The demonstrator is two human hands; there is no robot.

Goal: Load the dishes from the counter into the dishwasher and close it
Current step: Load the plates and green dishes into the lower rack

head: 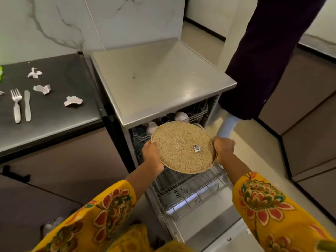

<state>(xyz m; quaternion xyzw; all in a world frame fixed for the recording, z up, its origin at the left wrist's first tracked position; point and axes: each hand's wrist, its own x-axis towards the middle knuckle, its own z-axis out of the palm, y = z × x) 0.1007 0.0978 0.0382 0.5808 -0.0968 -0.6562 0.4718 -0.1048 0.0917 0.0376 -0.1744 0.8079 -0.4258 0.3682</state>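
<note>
A round, speckled tan plate with a small sticker on it is held tilted above the pulled-out lower rack of the open dishwasher. My left hand grips its left rim and my right hand grips its right rim. Cups and bowls sit in the upper rack behind the plate. The dishwasher door lies folded down below. A white fork and a white knife lie on the dark counter at the left.
Several crumpled white paper scraps lie on the counter near the cutlery. Another person's dark trouser leg and light shoe stand right beside the dishwasher. Cabinets line the right side.
</note>
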